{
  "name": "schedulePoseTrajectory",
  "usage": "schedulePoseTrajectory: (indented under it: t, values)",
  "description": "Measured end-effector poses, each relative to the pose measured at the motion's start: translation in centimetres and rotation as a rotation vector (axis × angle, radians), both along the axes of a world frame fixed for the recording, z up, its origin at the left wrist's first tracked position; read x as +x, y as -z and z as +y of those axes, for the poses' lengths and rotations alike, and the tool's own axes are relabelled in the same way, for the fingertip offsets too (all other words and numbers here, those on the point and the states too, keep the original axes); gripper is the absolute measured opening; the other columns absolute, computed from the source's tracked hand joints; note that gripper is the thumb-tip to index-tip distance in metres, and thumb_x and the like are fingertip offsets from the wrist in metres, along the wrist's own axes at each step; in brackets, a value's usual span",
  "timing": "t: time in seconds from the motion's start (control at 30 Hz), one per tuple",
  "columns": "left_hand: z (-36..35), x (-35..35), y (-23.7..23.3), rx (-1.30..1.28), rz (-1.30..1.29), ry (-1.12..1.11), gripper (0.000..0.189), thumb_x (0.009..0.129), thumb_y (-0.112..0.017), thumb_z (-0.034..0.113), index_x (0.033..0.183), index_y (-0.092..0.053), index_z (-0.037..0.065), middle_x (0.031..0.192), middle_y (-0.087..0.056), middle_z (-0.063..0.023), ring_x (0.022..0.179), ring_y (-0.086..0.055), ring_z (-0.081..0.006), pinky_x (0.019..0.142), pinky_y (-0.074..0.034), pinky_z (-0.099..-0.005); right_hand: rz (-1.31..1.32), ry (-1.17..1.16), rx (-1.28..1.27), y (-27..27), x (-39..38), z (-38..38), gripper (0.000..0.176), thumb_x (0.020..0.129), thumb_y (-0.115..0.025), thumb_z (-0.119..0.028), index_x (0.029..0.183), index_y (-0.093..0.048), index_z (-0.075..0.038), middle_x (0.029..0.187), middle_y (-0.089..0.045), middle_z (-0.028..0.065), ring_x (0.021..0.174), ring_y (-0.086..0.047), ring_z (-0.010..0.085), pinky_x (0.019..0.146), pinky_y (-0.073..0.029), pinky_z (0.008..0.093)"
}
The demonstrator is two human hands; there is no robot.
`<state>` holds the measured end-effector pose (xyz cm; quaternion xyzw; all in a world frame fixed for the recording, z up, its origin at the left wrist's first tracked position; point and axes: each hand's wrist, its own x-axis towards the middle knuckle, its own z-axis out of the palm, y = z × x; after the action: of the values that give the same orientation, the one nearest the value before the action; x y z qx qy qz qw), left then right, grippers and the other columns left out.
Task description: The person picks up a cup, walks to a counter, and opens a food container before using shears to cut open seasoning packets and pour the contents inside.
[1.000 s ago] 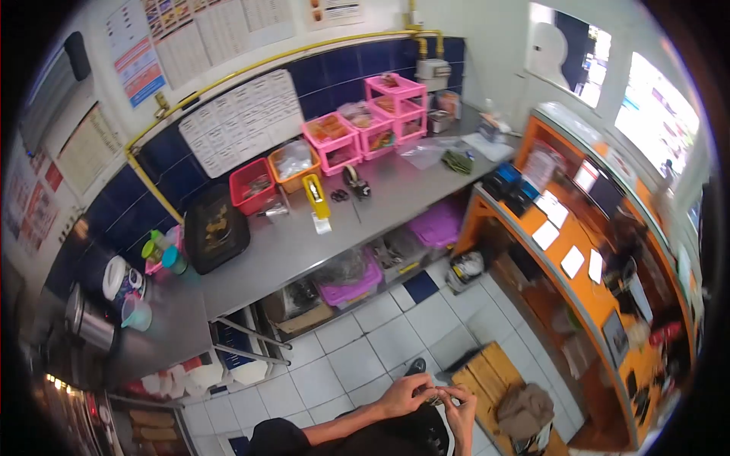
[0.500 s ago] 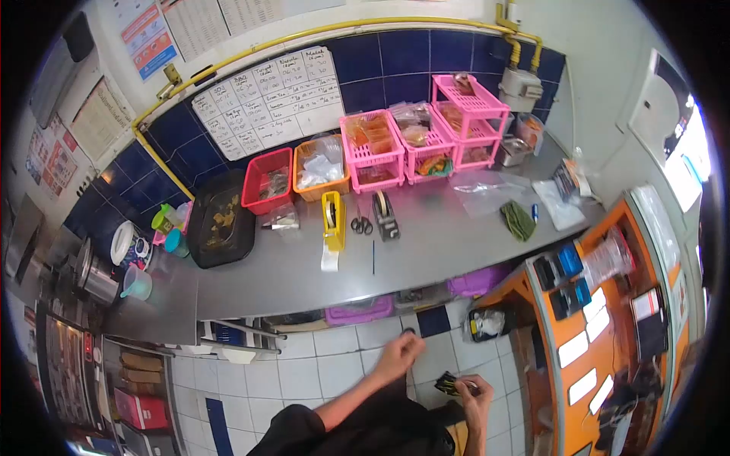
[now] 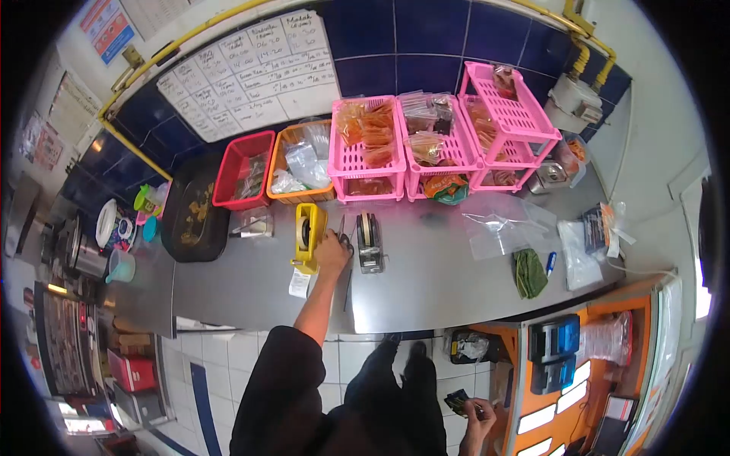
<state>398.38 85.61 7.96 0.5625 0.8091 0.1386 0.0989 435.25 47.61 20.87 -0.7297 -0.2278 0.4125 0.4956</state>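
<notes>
Steel counter: baskets, yellow tape dispenser

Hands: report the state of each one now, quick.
Left hand: on the scissors between the yellow tape dispenser and the grey tape dispenser; grip cannot be told.
Right hand: closed on a small dark object.

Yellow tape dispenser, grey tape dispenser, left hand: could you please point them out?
yellow tape dispenser [image 3: 306, 235], head view, side wall.
grey tape dispenser [image 3: 369, 245], head view, top.
left hand [image 3: 332, 252], head view, back of hand.
</notes>
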Motion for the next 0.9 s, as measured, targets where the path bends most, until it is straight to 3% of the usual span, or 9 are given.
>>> schedulePoseTrajectory:
  t: [0.13, 0.27, 0.37, 0.43, 0.5, 0.53, 0.6, 0.7, 0.9]
  values:
    - [0.9, -1.2, 0.6, -0.145, 0.04, 0.023, 0.03, 0.08, -0.069, 0.024, 0.1, -0.06, 0.004, 0.094, -0.069, -0.0194, 0.09, -0.068, -0.0382, 0.079, -0.055, -0.047, 0.13, -0.194, -0.046, 0.7, 1.5, 4.8, 0.01, 0.083, -0.072, -0.004, 0.091, -0.066, 0.0, 0.082, -0.065, 0.0042, 0.078, -0.06, 0.0124, 0.074, -0.048, 0.0267]
    - [-4.2, -0.6, -3.8, 0.154, -0.2, -0.015, 0.039, 0.077, -0.073, 0.023, 0.107, -0.062, 0.001, 0.088, -0.069, -0.0176, 0.083, -0.068, -0.0356, 0.073, -0.054, -0.0432, 0.013, -0.595, 0.016, -1.2, 1.2, 11.3, 0.014, 0.083, -0.072, -0.01, 0.089, -0.068, 0.002, 0.082, -0.066, 0.0052, 0.078, -0.059, 0.0107, 0.074, -0.048, 0.0276]
    - [-13.2, 2.6, -10.2, 0.391, -0.656, -0.032, 0.039, 0.075, -0.077, 0.014, 0.108, -0.061, -0.001, 0.076, -0.065, -0.0056, 0.069, -0.063, -0.0184, 0.065, -0.051, -0.0308, 0.047, -0.809, 0.087, -0.8, -0.9, 14.3, 0.018, 0.085, -0.072, -0.014, 0.089, -0.069, 0.003, 0.084, -0.068, 0.007, 0.081, -0.06, 0.0111, 0.075, -0.048, 0.0273]
    - [-19.9, 3.5, -13.5, 0.341, -0.698, -0.076, 0.039, 0.074, -0.08, 0.012, 0.107, -0.061, 0.003, 0.073, -0.062, -0.001, 0.067, -0.061, -0.0124, 0.064, -0.049, -0.0269, 0.046, -0.938, 0.186, -1.8, -4.3, 15.8, 0.016, 0.086, -0.071, -0.012, 0.091, -0.068, 0.003, 0.084, -0.069, 0.0049, 0.079, -0.06, 0.0087, 0.073, -0.049, 0.0247]
    - [-26.4, 3.1, -16.2, 0.438, -0.827, -0.08, 0.041, 0.073, -0.083, 0.01, 0.108, -0.062, 0.007, 0.069, -0.059, 0.0018, 0.068, -0.061, -0.0113, 0.065, -0.05, -0.027, 0.062, -1.078, 0.206, -3.4, -8.7, 16.6, 0.014, 0.086, -0.071, -0.011, 0.091, -0.068, 0.002, 0.084, -0.069, 0.0047, 0.08, -0.061, 0.0084, 0.073, -0.049, 0.0247]
    - [-29.4, 2.5, -18.2, 0.457, -0.93, -0.099, 0.042, 0.072, -0.085, 0.011, 0.108, -0.062, 0.008, 0.082, -0.065, 0.0, 0.078, -0.063, -0.0125, 0.07, -0.051, -0.0291, 0.096, -1.182, 0.211, -4.1, -11.4, 16.6, 0.013, 0.086, -0.07, -0.01, 0.091, -0.069, 0.002, 0.084, -0.069, 0.0045, 0.08, -0.063, 0.0082, 0.073, -0.05, 0.0247]
    - [-34.4, 1.1, -21.6, 0.557, -0.884, -0.136, 0.05, 0.073, -0.081, 0.003, 0.118, -0.059, 0.005, 0.102, -0.066, -0.006, 0.097, -0.064, -0.0167, 0.085, -0.052, -0.0327, 0.099, -1.362, 0.183, -4.5, -16.7, 15.2, 0.012, 0.085, -0.071, -0.008, 0.091, -0.069, 0.002, 0.083, -0.069, 0.004, 0.08, -0.063, 0.0081, 0.073, -0.05, 0.0241]
    - [-43.0, -3.4, -22.3, 0.537, -0.74, -0.183, 0.05, 0.074, -0.08, 0.006, 0.12, -0.061, 0.007, 0.118, -0.064, -0.0087, 0.107, -0.062, -0.0206, 0.09, -0.05, -0.0344, 0.164, -1.605, 0.242, -4.6, -25.5, 10.5, 0.011, 0.085, -0.071, -0.007, 0.092, -0.069, 0.002, 0.084, -0.07, 0.0043, 0.08, -0.063, 0.008, 0.073, -0.049, 0.0239]
    - [-63.2, -14.0, -20.6, 0.595, -0.762, -0.585, 0.036, 0.078, -0.077, 0.009, 0.11, -0.063, 0.003, 0.102, -0.069, -0.008, 0.09, -0.067, -0.0176, 0.089, -0.051, -0.0338, 0.473, -2.001, 0.22, -4.9, -44.5, -7.1, 0.022, 0.086, -0.072, -0.007, 0.105, -0.064, 0.001, 0.088, -0.068, 0.0046, 0.083, -0.062, 0.0089, 0.074, -0.049, 0.0244]
